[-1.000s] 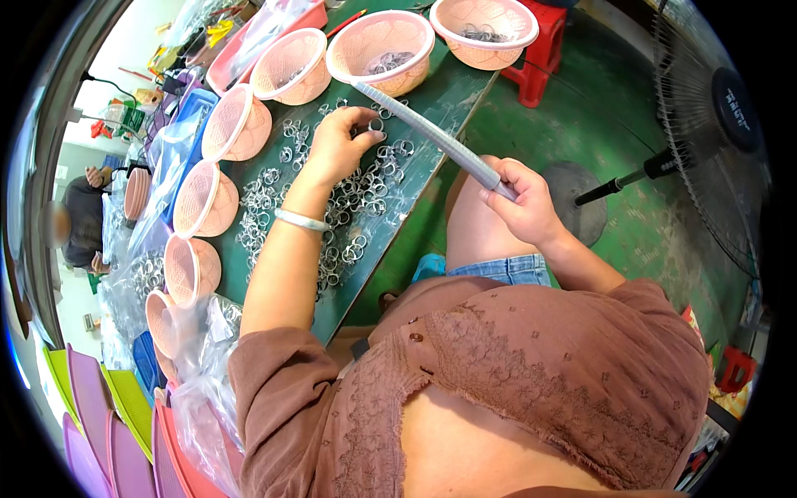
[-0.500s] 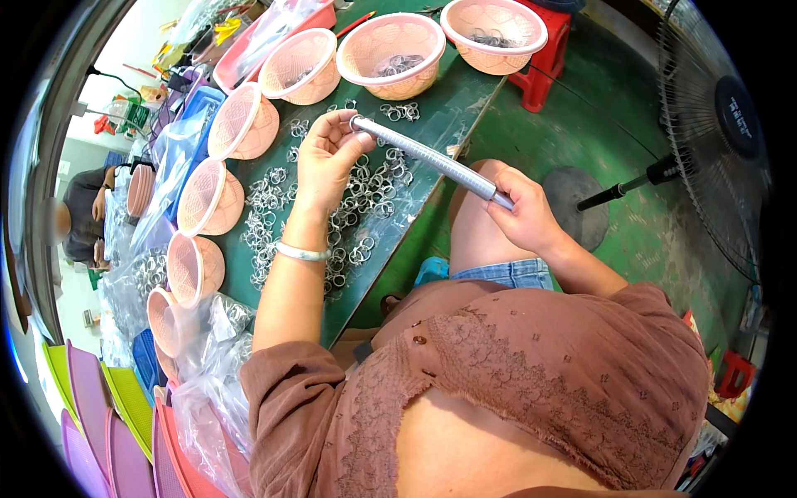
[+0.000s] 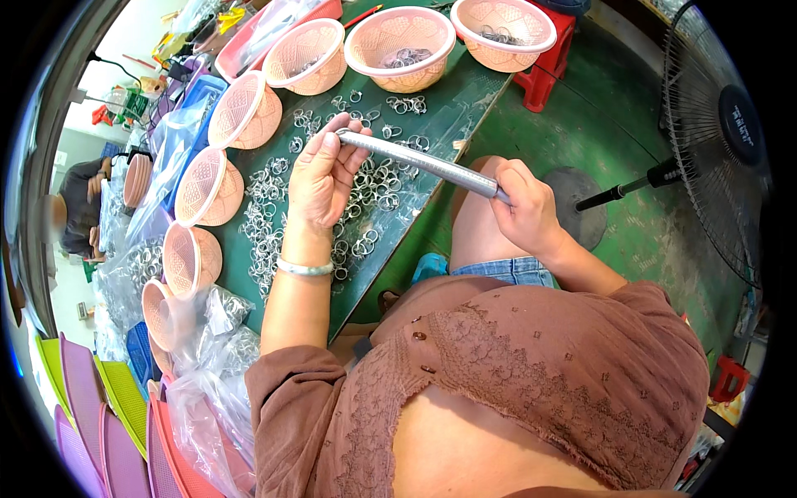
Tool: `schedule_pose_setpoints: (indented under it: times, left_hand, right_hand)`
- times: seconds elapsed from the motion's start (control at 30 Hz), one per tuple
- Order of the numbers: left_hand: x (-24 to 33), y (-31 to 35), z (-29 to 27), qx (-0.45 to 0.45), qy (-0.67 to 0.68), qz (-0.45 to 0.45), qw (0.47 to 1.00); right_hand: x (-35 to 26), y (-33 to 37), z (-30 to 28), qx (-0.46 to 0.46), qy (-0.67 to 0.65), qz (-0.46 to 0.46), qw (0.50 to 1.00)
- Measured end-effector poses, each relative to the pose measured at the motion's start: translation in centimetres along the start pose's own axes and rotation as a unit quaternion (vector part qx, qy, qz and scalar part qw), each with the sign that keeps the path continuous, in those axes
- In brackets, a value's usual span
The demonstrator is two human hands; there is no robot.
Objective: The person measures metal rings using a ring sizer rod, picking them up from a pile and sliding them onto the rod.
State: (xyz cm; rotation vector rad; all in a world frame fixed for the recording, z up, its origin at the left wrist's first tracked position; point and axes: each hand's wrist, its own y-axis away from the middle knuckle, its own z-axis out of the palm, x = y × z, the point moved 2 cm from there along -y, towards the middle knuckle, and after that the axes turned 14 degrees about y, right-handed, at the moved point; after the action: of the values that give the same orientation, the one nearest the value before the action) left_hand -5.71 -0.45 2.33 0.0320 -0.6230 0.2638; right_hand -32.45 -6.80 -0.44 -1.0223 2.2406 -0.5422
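Observation:
A grey metal ring-sizing mandrel [image 3: 423,163], marked with lines along its length, slants over the table. My right hand [image 3: 527,207] is closed around its thick handle end. At the thin end, my left hand [image 3: 320,183] pinches a small metal ring [image 3: 342,131] between thumb and forefinger, right at the tip, with the palm turned up. The fingers partly hide this ring, so I cannot tell whether it sits around the tip or just against it. Beneath and around my left hand, many loose silver rings [image 3: 267,217] lie in heaps on the green table [image 3: 452,124].
Pink openwork baskets [image 3: 398,50] line the table's far and left edges, some holding rings. Clear plastic bags [image 3: 212,357] bulge at the left beside stacked coloured baskets [image 3: 124,398]. A black standing fan [image 3: 706,141] and a red stool [image 3: 548,70] stand right. Another person [image 3: 79,207] sits far left.
My left hand has turned its palm upward and shifted slightly left and down, still at the mandrel's tip. The mandrel lies a little flatter. My right hand keeps its hold.

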Motion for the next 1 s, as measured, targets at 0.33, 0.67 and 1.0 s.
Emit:
schedule_pose_setpoints:
  times: [0.33, 0.67, 1.0]
  left_hand:
    - [-4.6, 2.8, 1.4, 0.023, -0.092, -0.02, 0.995]
    - [-4.6, 2.7, 2.0, -0.016, -0.133, 0.005, 0.991]
    - [-4.8, 2.5, 2.6, -0.023, -0.141, 0.001, 0.99]
  right_hand:
    - [-1.7, -0.3, 0.7, 0.032, -0.002, -0.062, 0.998]
    - [-1.3, -0.3, 0.9, 0.065, -0.009, -0.064, 0.996]
    - [-0.8, 0.0, 0.9, 0.063, -0.007, -0.057, 0.996]
